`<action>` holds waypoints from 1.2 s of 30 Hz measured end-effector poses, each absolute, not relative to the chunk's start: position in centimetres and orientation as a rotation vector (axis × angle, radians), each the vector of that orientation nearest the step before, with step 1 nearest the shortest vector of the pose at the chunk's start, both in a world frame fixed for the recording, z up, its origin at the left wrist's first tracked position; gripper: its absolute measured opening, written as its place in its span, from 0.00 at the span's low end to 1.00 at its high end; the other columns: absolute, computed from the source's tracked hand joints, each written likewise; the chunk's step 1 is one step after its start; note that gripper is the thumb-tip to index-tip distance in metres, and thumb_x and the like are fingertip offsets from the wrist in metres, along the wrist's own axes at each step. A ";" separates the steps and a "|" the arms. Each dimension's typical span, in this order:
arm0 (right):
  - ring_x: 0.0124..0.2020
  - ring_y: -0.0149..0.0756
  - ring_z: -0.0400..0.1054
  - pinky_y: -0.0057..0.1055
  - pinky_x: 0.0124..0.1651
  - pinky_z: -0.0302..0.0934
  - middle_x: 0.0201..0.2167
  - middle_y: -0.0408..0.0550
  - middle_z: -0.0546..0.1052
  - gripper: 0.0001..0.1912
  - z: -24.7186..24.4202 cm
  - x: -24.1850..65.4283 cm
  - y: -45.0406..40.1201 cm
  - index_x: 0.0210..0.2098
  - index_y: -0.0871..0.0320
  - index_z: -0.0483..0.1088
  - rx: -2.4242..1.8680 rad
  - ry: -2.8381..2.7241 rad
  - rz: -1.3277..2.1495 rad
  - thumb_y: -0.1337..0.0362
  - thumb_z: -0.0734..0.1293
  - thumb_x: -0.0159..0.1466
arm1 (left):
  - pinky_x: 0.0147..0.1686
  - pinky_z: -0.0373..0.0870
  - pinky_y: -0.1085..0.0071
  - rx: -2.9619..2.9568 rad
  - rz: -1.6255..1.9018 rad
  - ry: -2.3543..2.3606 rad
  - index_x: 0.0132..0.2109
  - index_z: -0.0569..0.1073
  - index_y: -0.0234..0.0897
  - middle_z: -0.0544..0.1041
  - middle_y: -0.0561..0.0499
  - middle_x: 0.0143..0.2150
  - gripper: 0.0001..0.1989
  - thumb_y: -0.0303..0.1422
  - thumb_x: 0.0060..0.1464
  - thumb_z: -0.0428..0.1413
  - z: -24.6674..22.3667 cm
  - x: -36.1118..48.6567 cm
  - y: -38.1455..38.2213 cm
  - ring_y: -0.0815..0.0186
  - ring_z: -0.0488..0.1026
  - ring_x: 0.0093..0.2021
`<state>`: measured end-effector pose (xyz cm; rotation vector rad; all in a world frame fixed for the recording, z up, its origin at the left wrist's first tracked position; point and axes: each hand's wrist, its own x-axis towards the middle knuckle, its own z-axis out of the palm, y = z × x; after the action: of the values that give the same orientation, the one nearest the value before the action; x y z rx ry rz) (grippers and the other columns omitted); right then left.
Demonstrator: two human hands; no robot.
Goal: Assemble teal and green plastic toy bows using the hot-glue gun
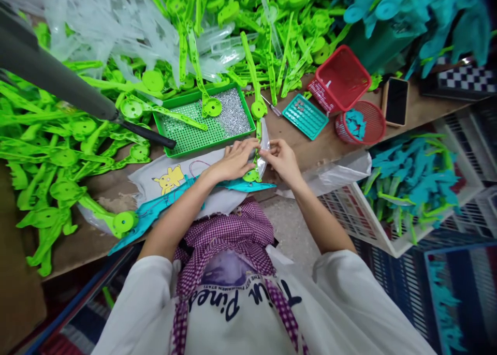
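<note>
Close in front of me, my two hands meet over a bright green plastic part (252, 175) with a round end. A translucent plastic piece (265, 133) lies lengthwise along it. My left hand (237, 160) is closed on the green part from the left, its fingertips partly hidden. From the right, the thumb and fingers of my right hand (283, 159) pinch the translucent piece. Beneath is a grey cloth (151, 175) with a yellow cartoon figure, and teal cloth (248, 185). Just beyond my hands lies another green arm-shaped part (250, 75).
A green tray (186, 122) holds small metal pieces (235, 112). To its right are a screwdriver (272, 106), teal tray (305, 117), red baskets (344, 78) and phone (395, 101). Green parts (62, 158) pile up left and behind; a white crate (365, 215) stands right. A dark bar (77, 80) crosses upper left.
</note>
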<state>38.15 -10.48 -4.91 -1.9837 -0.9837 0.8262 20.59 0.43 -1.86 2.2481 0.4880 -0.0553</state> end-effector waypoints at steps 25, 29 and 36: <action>0.69 0.48 0.60 0.56 0.66 0.49 0.63 0.49 0.73 0.20 -2.9 40.1 -5.6 0.57 0.50 0.74 -2.070 -1.701 0.354 0.63 0.58 0.70 | 0.60 0.58 0.48 2.278 -0.142 0.465 0.73 0.48 0.49 0.53 0.47 0.76 0.32 0.33 0.65 0.49 -1.9 20.7 1.0 0.49 0.56 0.67; 0.69 0.48 0.60 0.57 0.67 0.42 0.60 0.51 0.75 0.21 -2.4 40.0 -5.3 0.56 0.51 0.75 -2.129 -1.801 0.319 0.66 0.57 0.70 | 0.60 0.58 0.45 2.325 -0.180 0.447 0.71 0.55 0.48 0.50 0.46 0.77 0.28 0.33 0.67 0.48 -1.9 20.9 0.9 0.48 0.54 0.69; 0.67 0.49 0.64 0.58 0.63 0.47 0.61 0.51 0.74 0.20 -4.2 39.6 -5.8 0.57 0.48 0.74 -2.171 -1.582 0.318 0.64 0.58 0.70 | 0.60 0.59 0.44 2.390 -0.183 0.437 0.71 0.57 0.48 0.49 0.46 0.77 0.27 0.34 0.68 0.47 -2.1 20.8 0.6 0.45 0.54 0.69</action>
<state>39.55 -5.76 -4.16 -2.1708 -1.5821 0.3184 20.84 0.64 -2.15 2.3896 0.4368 -0.1831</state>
